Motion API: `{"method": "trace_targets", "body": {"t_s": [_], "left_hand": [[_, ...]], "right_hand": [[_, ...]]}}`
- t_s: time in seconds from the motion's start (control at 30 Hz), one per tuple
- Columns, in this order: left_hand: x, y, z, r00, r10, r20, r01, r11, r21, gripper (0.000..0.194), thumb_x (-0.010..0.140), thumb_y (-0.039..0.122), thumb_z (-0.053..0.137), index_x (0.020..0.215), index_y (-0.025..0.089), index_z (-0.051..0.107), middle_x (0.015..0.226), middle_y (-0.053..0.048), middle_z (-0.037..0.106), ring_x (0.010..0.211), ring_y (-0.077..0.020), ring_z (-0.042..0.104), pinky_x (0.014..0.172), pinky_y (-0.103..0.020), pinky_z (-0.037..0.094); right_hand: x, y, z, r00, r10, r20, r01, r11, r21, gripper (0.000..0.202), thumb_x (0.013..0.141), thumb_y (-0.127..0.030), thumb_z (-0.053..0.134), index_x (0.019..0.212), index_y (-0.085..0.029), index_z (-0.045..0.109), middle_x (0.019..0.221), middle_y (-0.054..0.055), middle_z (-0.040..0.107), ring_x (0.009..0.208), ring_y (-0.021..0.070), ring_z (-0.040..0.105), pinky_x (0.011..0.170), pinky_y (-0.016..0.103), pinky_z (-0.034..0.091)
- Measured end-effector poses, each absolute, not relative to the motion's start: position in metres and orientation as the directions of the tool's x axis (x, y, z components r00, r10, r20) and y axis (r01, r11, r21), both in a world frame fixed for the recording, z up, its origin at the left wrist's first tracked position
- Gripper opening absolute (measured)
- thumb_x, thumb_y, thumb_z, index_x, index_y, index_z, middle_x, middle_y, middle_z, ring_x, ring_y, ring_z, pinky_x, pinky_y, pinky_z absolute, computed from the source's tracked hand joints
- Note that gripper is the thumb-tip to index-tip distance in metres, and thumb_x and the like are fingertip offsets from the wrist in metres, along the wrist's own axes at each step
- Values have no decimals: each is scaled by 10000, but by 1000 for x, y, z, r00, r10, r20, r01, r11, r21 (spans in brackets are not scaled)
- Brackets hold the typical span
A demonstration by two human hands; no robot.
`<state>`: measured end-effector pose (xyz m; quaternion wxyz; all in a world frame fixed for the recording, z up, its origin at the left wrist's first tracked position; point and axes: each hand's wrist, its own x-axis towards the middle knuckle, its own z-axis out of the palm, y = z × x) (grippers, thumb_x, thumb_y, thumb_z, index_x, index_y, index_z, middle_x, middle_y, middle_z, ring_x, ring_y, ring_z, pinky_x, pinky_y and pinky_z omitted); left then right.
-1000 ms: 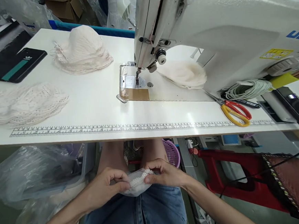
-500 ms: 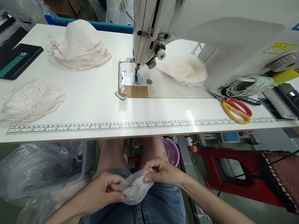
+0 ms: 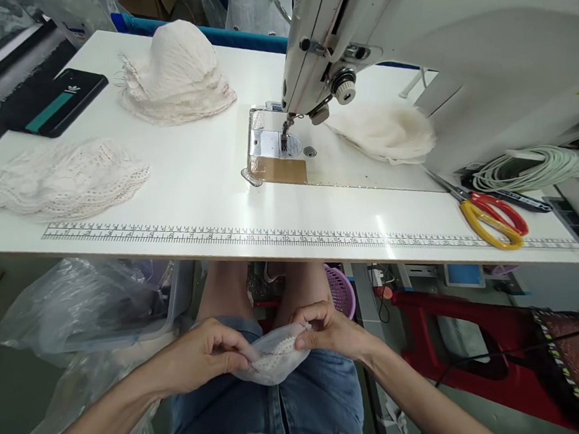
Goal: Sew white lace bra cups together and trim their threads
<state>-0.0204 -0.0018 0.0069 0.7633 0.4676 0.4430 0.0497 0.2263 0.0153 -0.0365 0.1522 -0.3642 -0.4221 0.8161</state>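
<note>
Over my lap, below the table edge, I hold a small piece of sheer white fabric with a lace strip (image 3: 276, 358). My left hand (image 3: 205, 356) pinches its left end between thumb and fingers. At the other end, my right hand (image 3: 326, 331) grips the upper right corner, thumb lying on top. On the table, a pile of white lace-edged fabric pieces (image 3: 71, 181) lies at the left, and a taller stack of cream fabric pieces (image 3: 181, 75) stands behind it. More cream fabric pieces (image 3: 388, 132) rest beneath the sewing machine arm.
The sewing machine (image 3: 357, 51) stands at the table's right. Red-and-yellow scissors (image 3: 490, 218) and a coil of pale cord (image 3: 531, 168) lie at the right. A phone (image 3: 67, 101) is at the far left. A printed ruler (image 3: 271, 235) runs along the front edge. Below are a plastic bag (image 3: 86, 306) and a red stool (image 3: 460, 350).
The view has shifted, so the table contents appear further right. Both hands keep hold of the fabric; the left fingers have shifted slightly along its end.
</note>
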Motion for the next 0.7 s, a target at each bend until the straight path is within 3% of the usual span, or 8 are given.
{"method": "trace_targets", "body": {"t_s": [0.13,0.3,0.53,0.7], "left_hand": [[-12,-1,0,586,535,-609,337,522,784,202,692,252,692,852,142,749,736,-6,698,699,-169,585,622,-194,406],[0,-3,-4,521,582,-625,394,486,780,167,699,261,666,677,109,732,520,43,525,535,-97,436,501,-175,291],[-2,-6,-2,528,535,-659,357,564,744,147,681,233,660,686,111,741,569,18,594,552,-105,455,526,-182,316],[-6,-8,-5,523,532,-666,385,550,741,162,686,256,664,675,112,737,525,33,542,528,-93,406,498,-181,269]], "right_hand": [[220,15,-33,-697,556,-453,63,-582,-811,312,653,-415,758,695,-120,665,641,-7,597,605,95,530,599,215,428],[218,13,-29,-671,592,-446,83,-538,-839,348,634,-442,763,684,-116,653,642,-16,585,591,78,491,581,194,399],[218,11,-25,-717,551,-428,111,-516,-849,340,620,-386,784,770,-110,656,660,-7,595,589,86,495,576,200,401],[217,13,-26,-720,569,-398,149,-434,-889,307,652,-374,763,738,-102,651,637,-11,561,577,84,466,543,194,357]]}}
